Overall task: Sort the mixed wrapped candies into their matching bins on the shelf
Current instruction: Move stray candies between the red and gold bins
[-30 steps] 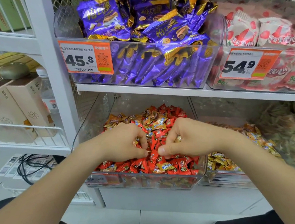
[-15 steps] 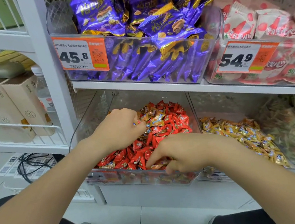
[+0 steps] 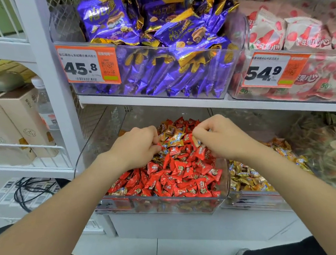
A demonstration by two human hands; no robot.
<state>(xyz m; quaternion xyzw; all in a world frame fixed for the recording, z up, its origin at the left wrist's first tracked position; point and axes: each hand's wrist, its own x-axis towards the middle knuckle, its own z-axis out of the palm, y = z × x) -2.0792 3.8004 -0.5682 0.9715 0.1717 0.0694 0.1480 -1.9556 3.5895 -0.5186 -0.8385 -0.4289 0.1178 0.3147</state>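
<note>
**Gold strays still in the red bin**

Sorting only partly done: red bin (image 3: 220,201) mostly red candies (image 3: 179,171), yet a cluster of gold candies (image 3: 173,140) left at its back, more along its front-left edge. Gold bin (image 3: 250,198) just right of the red bin, already well filled. Left hand (image 3: 134,148) and right hand (image 3: 223,138) both over the back of the red bin, fingers (image 3: 156,147) curled narrow, pinching at wrappers; exact pieces held hard to tell. Compared with half a second back: right hand up from the bin's front edge to the back; left hand little changed.
</note>
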